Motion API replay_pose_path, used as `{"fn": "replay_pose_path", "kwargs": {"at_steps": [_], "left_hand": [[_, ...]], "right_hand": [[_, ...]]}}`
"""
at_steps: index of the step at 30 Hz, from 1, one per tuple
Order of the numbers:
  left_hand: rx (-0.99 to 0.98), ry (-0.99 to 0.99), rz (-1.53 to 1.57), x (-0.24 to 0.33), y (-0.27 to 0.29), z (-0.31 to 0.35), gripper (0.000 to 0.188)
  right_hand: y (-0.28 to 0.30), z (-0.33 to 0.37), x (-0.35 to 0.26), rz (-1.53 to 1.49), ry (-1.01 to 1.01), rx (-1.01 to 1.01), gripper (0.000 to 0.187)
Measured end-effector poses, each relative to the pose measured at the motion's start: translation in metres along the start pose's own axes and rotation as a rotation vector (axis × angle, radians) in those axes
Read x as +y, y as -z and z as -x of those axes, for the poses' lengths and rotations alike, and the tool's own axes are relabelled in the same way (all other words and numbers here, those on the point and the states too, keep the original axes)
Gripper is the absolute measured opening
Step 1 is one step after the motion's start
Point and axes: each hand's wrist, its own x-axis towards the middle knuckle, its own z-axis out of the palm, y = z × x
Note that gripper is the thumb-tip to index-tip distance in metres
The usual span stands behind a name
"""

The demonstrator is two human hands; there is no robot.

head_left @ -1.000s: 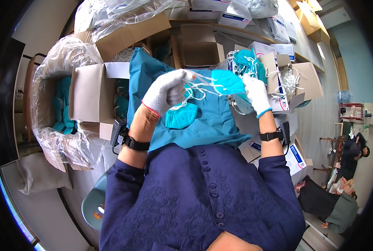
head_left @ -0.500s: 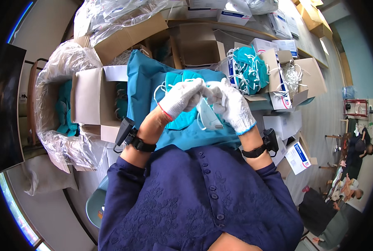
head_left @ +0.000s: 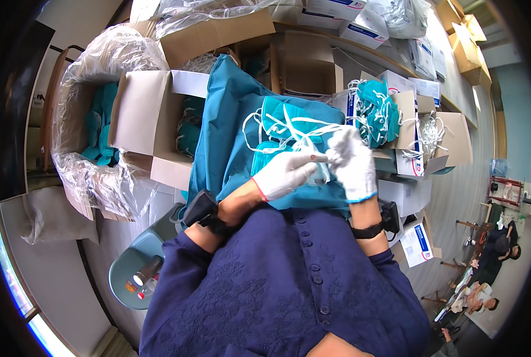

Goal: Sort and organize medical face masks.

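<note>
Both my hands wear white gloves and meet close in front of my chest. My left hand (head_left: 284,174) and my right hand (head_left: 353,163) pinch the white straps (head_left: 304,138) of a teal face mask (head_left: 289,119). The mask lies on a teal cloth (head_left: 230,137) spread over the work surface, with a second teal mask (head_left: 265,160) just under it. The mask's straps loop loosely across the cloth. A small box holding several teal masks with white straps (head_left: 375,110) stands just right of my right hand.
An open cardboard box (head_left: 146,131) with teal masks sits at left, beside a clear-plastic-lined bin (head_left: 93,137). More cardboard and white boxes (head_left: 349,24) line the back. A box of loose white straps (head_left: 435,134) is at right. People sit far at lower right (head_left: 492,262).
My right hand came back from the mask box at right and joined my left hand over the cloth. Both hands then drew nearer to my body, now holding the straps.
</note>
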Motion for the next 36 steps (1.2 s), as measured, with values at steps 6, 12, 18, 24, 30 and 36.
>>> {"fn": "replay_pose_path", "kwargs": {"at_steps": [6, 12, 18, 24, 30, 36], "left_hand": [[0.186, 0.282, 0.272, -0.019, 0.057, -0.007, 0.028], [0.592, 0.225, -0.602, -0.061, 0.092, -0.051, 0.039], [0.548, 0.516, -0.658, -0.070, 0.104, -0.099, 0.042], [0.412, 0.085, -0.320, -0.022, 0.092, -0.077, 0.023], [0.307, -0.114, 0.236, 0.037, 0.083, -0.060, 0.020], [0.296, -0.053, 0.309, 0.066, 0.053, -0.065, 0.014]], "right_hand": [[0.035, 0.012, -0.047, -0.221, 0.198, -0.339, 0.025], [0.034, 0.026, -0.053, -0.248, 0.296, -0.343, 0.027], [0.041, 0.027, -0.036, 0.027, 0.173, -0.225, 0.033], [0.051, 0.028, -0.059, 0.478, 0.410, 0.071, 0.022], [-0.003, 0.024, -0.080, 1.073, 0.750, -0.009, 0.035], [-0.050, 0.017, -0.064, 1.479, 0.992, -0.037, 0.027]]}}
